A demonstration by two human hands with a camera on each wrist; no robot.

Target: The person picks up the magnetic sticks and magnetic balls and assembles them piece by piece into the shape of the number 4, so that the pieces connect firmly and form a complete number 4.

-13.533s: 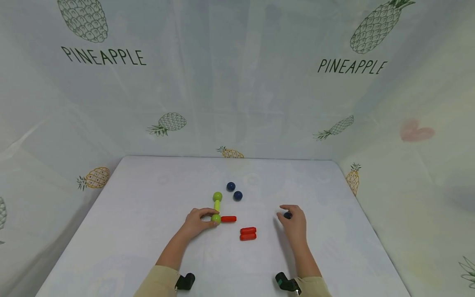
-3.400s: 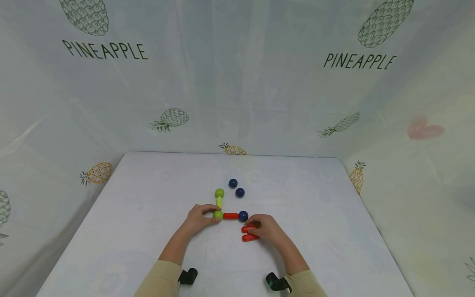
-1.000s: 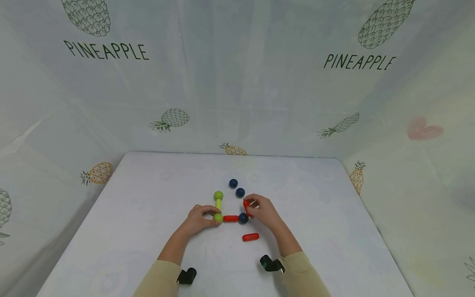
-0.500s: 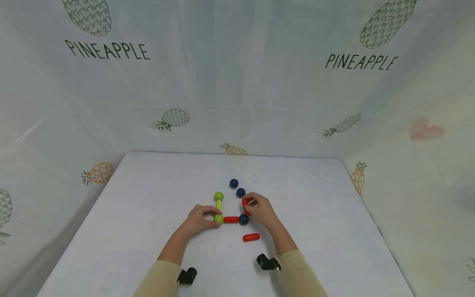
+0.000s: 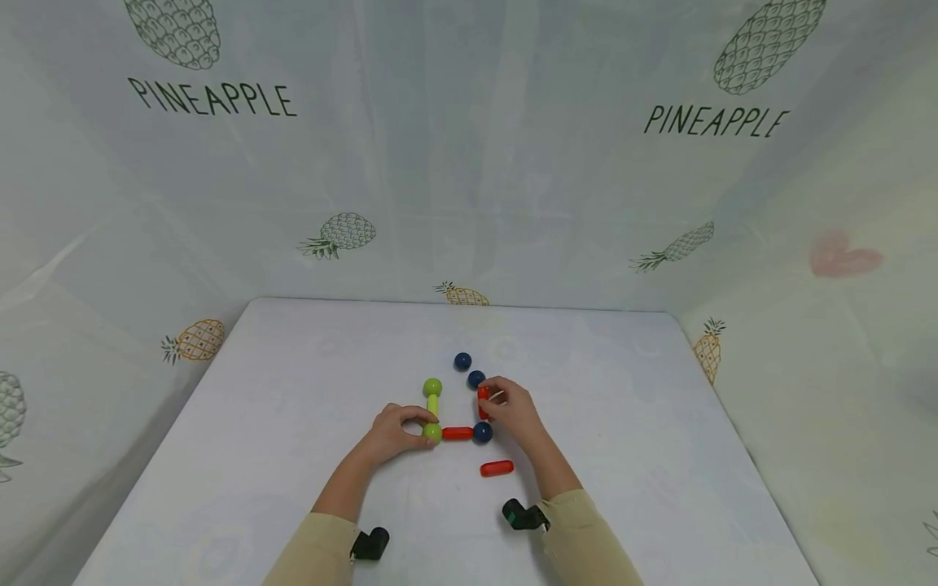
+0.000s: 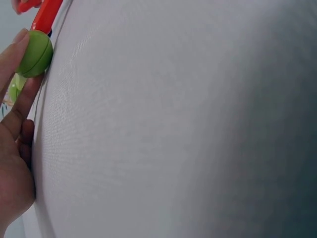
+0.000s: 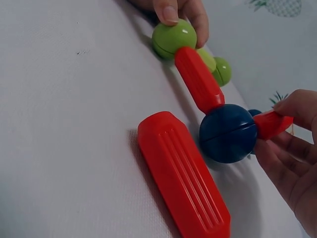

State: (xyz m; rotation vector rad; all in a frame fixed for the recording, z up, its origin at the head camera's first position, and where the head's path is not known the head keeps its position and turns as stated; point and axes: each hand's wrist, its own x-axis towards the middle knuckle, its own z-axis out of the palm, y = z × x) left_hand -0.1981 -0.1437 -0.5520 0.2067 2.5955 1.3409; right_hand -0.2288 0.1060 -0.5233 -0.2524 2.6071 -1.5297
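One ball of the joined shape, the near green ball [image 5: 433,433], is sitting clamped between the thumb and finger of the left hand [image 5: 396,431]. From the head view I'm seeing the whole layout: a yellow-green rod [image 5: 433,404] is running from that ball to the far green ball [image 5: 432,387], and the joined red rod [image 5: 458,434] is leading across to the joined blue ball [image 5: 482,432]. The right hand [image 5: 516,411] is pinching the held red rod [image 5: 483,403], which is pointing away from the person. Nearer the person, the loose red rod [image 5: 497,469] is lying on the white table [image 5: 330,342]; beyond, the farther blue ball [image 5: 462,361] and the nearer blue ball [image 5: 476,379] are resting loose.

The right wrist view is giving what the head view isn't: ridges along the loose rod, a seam round the joined blue ball, the held rod's end meeting that ball's side. The left wrist view is catching bent fingers below the green ball.

Fingers are covering part of the held rod, so I'm not managing to tell whether it's locked in. The loose rod is running off the right wrist view's bottom edge, while in the left wrist view the table is filling nearly everything and the right hand is showing only as fingertips in a corner
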